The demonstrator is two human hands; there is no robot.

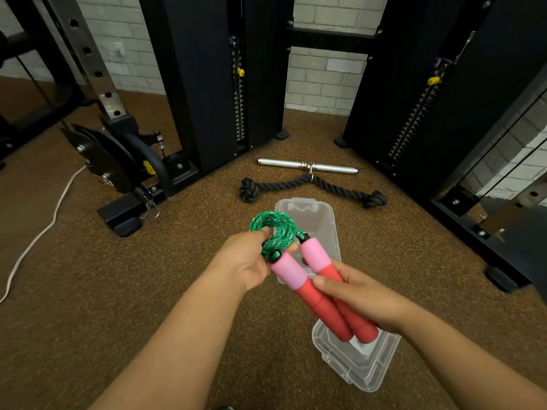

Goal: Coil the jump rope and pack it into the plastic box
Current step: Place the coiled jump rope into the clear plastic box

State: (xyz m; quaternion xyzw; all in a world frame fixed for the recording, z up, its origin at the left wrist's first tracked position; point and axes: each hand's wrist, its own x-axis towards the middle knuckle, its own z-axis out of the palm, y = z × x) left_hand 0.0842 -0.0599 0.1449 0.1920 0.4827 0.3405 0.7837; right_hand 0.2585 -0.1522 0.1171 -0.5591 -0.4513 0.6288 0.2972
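Both hands hold a jump rope above a brown speckled rubber floor (88, 276) in a gym corner. The left hand (248, 261) is closed around the green braided cord (273, 229), which is wound into a tight bundle of loops; the thumb presses on the near side of the bundle and the fingertips wrap behind it. The right hand (359, 297) grips the two foam handles (313, 291) together, side by side, fingers curled over their red lower halves. Each handle has a pale pink upper section and a red lower section, and a small black collar where the cord enters. The handles slant from lower right up toward the cord bundle.

Two clear plastic pieces lie on the floor under the hands. One, a shallow rectangular piece (313, 214) with a clip at its far end, lies beyond the cord bundle. The other clear plastic box part (358, 365) sits nearer, beneath the butt ends of the handles; I cannot tell which is the lid and which the base. The rope is in neither.

Farther off lie a black twisted rope attachment with knotted ends (310, 187) and, just behind it, a short chrome bar (307, 166). Black weight-stack columns (204, 84) stand before a white brick wall (322, 81). A white cord (38, 232) trails across the floor at left.
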